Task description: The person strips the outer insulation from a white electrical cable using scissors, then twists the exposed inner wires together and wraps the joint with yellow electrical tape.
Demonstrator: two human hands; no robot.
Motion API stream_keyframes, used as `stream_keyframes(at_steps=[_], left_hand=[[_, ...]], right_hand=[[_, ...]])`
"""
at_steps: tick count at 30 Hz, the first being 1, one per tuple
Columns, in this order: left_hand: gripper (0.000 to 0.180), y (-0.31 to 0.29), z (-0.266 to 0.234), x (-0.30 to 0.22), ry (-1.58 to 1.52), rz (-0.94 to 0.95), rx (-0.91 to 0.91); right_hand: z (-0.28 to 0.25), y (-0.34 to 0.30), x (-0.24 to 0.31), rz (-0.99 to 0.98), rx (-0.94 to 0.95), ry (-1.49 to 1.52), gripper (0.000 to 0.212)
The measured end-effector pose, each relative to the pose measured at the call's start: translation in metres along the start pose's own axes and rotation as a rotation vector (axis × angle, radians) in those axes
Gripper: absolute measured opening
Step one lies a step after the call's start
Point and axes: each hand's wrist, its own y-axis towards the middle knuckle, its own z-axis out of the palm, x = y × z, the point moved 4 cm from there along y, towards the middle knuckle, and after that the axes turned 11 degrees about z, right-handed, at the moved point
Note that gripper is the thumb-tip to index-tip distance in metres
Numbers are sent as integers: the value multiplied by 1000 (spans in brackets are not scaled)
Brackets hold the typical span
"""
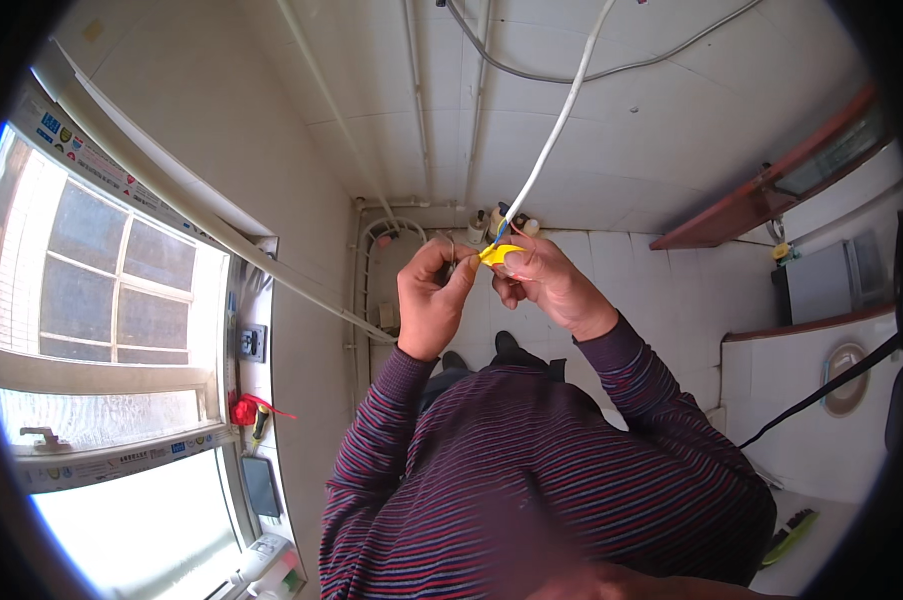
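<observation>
A white cable (562, 115) hangs down from above, and thin coloured wires, a blue wire (502, 232) among them, come out of its lower end. Yellow electrical tape (496, 256) sits at these wires, between my two hands. My left hand (434, 295) is closed, thumb and forefinger pinching the wire ends at the tape's left side. With thumb and bent fingers, my right hand (557, 285) grips the yellow tape from the other side. The fingers partly hide the join, so how far the tape goes round the wires cannot be made out.
A window (117, 270) fills the left side. On its ledge lie a screwdriver (261, 425), red material (244, 408) and a dark phone (262, 487), below a wall socket (253, 343). A grey hose (532, 75) crosses the wall ahead. To the right stands a brown door (717, 222).
</observation>
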Motion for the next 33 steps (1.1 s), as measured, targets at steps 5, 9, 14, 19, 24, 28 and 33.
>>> stream_keyframes(at_steps=[5, 9, 14, 19, 24, 28, 33], left_hand=[[5, -14, 2, 25, -196, 70, -184], [12, -26, 4, 34, -441, -59, -286], [14, -19, 2, 17, -439, -74, -365], [18, -15, 13, 17, -485, -226, -375], [34, -4, 11, 17, -642, -413, -384], [33, 3, 8, 13, -651, -568, -291], [31, 5, 6, 12, -627, -601, -83]], right_hand=[[20, -9, -1, -86, -7, 1, 41], [34, -8, 6, -190, 59, -7, 47], [40, -1, 3, -316, -4, -175, 42], [34, 17, -22, -586, -305, -214, 21], [13, 20, -17, -594, -519, -474, 36], [10, 24, -2, -611, -284, -285, 65], [-21, 41, 7, -297, -56, -576, 68]])
